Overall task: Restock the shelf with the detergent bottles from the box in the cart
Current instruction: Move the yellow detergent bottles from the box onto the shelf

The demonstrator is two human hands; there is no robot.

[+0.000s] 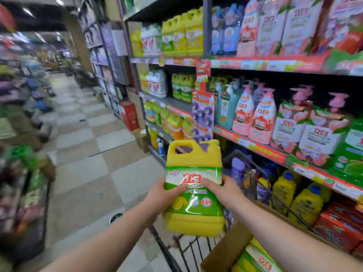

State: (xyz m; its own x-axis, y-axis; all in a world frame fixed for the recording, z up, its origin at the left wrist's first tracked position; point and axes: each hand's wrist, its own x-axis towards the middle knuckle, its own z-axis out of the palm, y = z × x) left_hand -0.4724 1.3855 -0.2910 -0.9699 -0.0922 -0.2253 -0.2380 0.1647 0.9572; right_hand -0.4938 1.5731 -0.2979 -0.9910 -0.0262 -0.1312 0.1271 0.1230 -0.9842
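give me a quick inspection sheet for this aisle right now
surface: checkered tile floor
job's things: yellow detergent bottle held upright above the wire cart; cardboard box in the cart, another bottle inside
clutter: small box on the floor by the shelf base
hands: left hand and right hand both grip the bottle at its label
cables: nothing seen
surroundings: stocked shelves on the right, matching yellow bottles up top; blurred displays on the left

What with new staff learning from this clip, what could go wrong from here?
1. The left hand and right hand grip the yellow detergent bottle by its glossy label, not its handle; it may slip.
2. The matching yellow bottles sit on a high shelf; lifting it there could knock neighbours.
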